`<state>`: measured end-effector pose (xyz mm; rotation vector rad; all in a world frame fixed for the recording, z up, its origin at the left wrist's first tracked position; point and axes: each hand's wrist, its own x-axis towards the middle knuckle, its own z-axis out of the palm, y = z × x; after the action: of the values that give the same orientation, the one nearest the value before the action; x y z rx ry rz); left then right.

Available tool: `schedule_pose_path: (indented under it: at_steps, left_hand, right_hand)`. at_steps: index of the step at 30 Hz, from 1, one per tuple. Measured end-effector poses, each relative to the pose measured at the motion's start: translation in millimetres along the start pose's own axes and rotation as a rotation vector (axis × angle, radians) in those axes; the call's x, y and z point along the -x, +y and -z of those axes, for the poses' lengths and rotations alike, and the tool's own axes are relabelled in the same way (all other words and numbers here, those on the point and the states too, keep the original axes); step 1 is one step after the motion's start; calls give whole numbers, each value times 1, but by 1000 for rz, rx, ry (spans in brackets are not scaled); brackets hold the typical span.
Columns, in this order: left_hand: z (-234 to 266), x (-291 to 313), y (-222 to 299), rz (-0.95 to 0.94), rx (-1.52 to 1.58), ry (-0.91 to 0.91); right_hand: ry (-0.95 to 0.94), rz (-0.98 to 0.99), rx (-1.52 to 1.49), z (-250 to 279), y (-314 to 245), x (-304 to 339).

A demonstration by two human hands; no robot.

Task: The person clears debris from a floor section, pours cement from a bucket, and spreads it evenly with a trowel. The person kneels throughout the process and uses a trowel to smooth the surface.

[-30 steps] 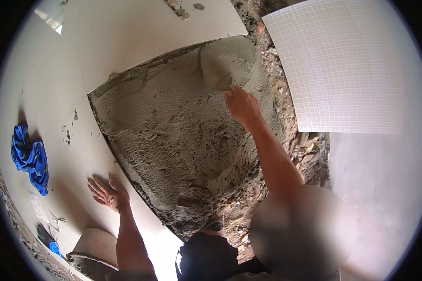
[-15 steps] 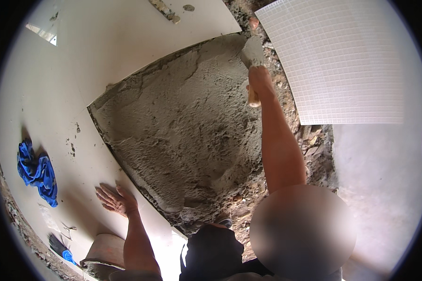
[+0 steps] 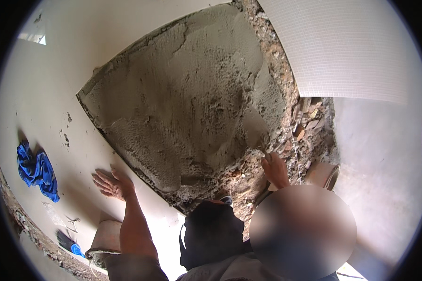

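Note:
A bed of wet grey mortar (image 3: 173, 93) fills the gap between large pale floor tiles. My right hand (image 3: 275, 169) is closed around the handle of a trowel (image 3: 256, 125), whose blade rests on the near right part of the mortar. Its handle is mostly hidden in my fingers. Spread flat on the smooth tile (image 3: 84, 154) to the left, my left hand (image 3: 113, 184) props me up and holds nothing. The mortar's surface is ridged and rough in the middle, smoother along the far side.
A crumpled blue cloth (image 3: 37, 171) lies at the left, with a blue-and-black brush (image 3: 71, 243) and a bucket (image 3: 107, 238) nearer me. Rubble (image 3: 309, 122) borders the mortar on the right, below a tile with a gridded face (image 3: 347, 51). A round container (image 3: 322, 175) lies near the rubble.
My right hand has drawn the trowel back from the mortar's far right corner toward me. My left hand stays flat on the tile. The view has shifted slightly.

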<state>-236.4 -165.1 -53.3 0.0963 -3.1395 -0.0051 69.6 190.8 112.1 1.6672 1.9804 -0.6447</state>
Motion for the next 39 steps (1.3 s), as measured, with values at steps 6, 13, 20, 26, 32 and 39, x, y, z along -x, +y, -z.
schedule_pose_path:
  at_steps: [6, 13, 20, 26, 32, 39]
  left_hand:
    - [-4, 0, -4, 4, 2, 2]
    - [-9, -1, -6, 23, -37, -1]
    - [-13, -1, -9, -42, -73, 98]
    - [-14, -2, -10, 4, -79, 35]
    - [-11, -1, -7, 0, -58, 55]
    - [-8, 0, -8, -46, -39, 77]
  right_hand:
    - [84, 20, -65, -45, -6, 20]
    - [-121, 129, -4, -66, -10, 31]
    - [-480, 173, -318, -29, 4, 30]
    - [-125, 102, -104, 17, 29, -1]
    - [447, 524, -74, 15, -7, -23]
    - [-355, 487, 327, -35, -57, 14]
